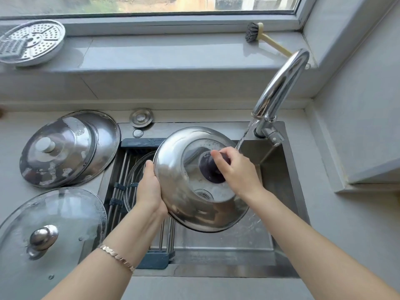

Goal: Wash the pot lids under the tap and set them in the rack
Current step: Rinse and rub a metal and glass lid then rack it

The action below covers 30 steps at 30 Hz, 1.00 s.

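A large steel pot lid [179,191] with a dark knob [207,167] hangs tilted over the sink. My left hand [149,189] grips its left rim. My right hand [233,169] holds the knob with curled fingers. Water runs from the chrome tap [279,87] down past the lid's upper right edge. A roll-up rack [121,169] lies across the sink's left side, with a glass lid [135,180] on it, partly hidden behind my left hand. Two stacked soapy steel lids [69,148] and a large glass lid [54,226] lie on the counter at left.
A perforated steamer plate [32,42] and a dish brush [262,37] sit on the window sill. A small round drain cover [141,118] lies behind the sink. The sink basin [249,234] is wet. A wall corner stands at the right.
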Tool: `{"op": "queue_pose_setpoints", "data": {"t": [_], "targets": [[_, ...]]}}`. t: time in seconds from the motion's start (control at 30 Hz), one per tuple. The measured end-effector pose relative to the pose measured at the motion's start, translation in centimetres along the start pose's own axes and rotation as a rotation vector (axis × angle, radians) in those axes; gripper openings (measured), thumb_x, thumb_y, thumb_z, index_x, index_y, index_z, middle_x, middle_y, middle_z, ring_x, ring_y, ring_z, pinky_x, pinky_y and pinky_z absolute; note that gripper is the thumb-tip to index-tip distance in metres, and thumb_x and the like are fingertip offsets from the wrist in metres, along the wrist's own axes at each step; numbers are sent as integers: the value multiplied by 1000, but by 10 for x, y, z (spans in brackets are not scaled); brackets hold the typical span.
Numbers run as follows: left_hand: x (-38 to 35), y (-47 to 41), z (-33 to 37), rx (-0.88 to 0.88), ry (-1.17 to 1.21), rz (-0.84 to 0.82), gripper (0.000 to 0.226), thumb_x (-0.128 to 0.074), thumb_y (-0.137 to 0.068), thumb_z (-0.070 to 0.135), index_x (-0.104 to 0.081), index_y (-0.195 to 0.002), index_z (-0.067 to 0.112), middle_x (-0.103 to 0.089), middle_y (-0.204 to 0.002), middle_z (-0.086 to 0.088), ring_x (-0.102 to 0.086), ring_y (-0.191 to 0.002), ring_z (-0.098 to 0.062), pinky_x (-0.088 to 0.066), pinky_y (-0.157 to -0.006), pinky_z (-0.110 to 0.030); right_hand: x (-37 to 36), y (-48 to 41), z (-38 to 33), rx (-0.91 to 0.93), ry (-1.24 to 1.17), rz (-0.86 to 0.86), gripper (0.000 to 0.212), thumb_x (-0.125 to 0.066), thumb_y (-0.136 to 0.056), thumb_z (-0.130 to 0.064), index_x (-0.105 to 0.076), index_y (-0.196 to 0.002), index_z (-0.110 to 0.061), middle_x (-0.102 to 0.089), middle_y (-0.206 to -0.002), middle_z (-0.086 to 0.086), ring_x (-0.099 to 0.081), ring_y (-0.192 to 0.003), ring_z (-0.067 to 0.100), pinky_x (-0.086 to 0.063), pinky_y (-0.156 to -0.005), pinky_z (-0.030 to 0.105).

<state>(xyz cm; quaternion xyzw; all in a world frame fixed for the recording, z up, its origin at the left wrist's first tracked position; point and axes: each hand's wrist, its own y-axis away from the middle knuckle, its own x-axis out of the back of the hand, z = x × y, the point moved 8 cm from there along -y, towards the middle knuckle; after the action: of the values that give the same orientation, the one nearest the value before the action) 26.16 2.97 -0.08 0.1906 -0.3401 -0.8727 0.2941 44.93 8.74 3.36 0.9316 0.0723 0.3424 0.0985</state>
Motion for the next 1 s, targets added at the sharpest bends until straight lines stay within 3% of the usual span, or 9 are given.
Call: {"op": "queue_pose_setpoints", "data": {"t": [0.17,0.27,0.33,0.47,0.57,0.7,0.83,0.9,1.0], "targets": [[-4,1,0,-34,-91,-22,49,-46,-90,55,-70,-89,13,-72,-86,-8,-69,-80,-25,-55,-77,-38,0,-14,12,-189,-1,-70,37,-26,-99,-31,-45,-74,-13,-52,-86,7,-47,-82,25,-36,-77,34],[-9,3,4,-73,-224,-18,51,-41,-93,54,-67,-92,10,-71,-85,-8,-67,-82,-25,-55,-76,-35,-12,-11,53,-467,-263,-182,35,-31,-99,-28,-53,-83,-6,-53,-61,10,-49,-40,17,-38,-42,19],[-15,5,1,-88,-324,-33,58,-38,-93,56,-65,-91,5,-67,-81,-10,-65,-79,-28,-53,-76,-37,-15,1,74,-551,-182,-311,37,-34,-97,-26,-56,-89,2,-56,-45,9,-46,-31,14,-35,-35,15],[-48,27,-6,-231,-746,-163,58,-32,-95,54,-48,-64,7,-41,-57,-6,-41,-56,-19,-34,-58,-29,18,10,73,-531,-167,-228,57,-33,-96,-49,-55,-110,1,-65,-85,17,-66,-75,28,-56,-58,30],[-97,65,-24,-393,-944,-408,60,-36,-97,43,-36,-45,14,-39,-45,-4,-34,-48,-19,-27,-55,-31,25,27,58,-594,-163,-456,71,-33,-83,-72,-45,-126,-16,-63,-101,26,-67,-81,35,-58,-64,37],[-140,103,-63,-487,-1225,-647,56,-34,-99,37,-56,-59,4,-65,-77,-27,-59,-74,-36,-40,-64,-35,46,41,61,-629,58,-562,29,-48,-86,-23,-61,-78,1,-64,-61,20,-66,-62,34,-59,-64,36],[-147,115,-93,-365,-1181,-906,43,-38,-97,42,-55,-69,14,-65,-83,-11,-54,-71,-21,-47,-75,-35,69,56,80,-661,128,-538,25,-34,-79,3,-59,-75,6,-64,-52,18,-65,-51,31,-57,-52,32],[-126,90,-89,-303,-1102,-766,40,-36,-97,42,-61,-88,11,-65,-92,-5,-51,-71,-13,-49,-81,-37,79,65,90,-651,131,-517,27,-33,-78,7,-59,-75,7,-65,-52,18,-65,-47,28,-55,-47,30],[-70,40,-80,-168,-1047,-424,46,-39,-95,46,-45,-126,12,-54,-118,-2,-49,-98,-13,-42,-90,-34,98,75,96,-636,-26,-430,27,-31,-75,12,-57,-69,7,-62,-51,19,-61,-42,27,-54,-43,30]]}}
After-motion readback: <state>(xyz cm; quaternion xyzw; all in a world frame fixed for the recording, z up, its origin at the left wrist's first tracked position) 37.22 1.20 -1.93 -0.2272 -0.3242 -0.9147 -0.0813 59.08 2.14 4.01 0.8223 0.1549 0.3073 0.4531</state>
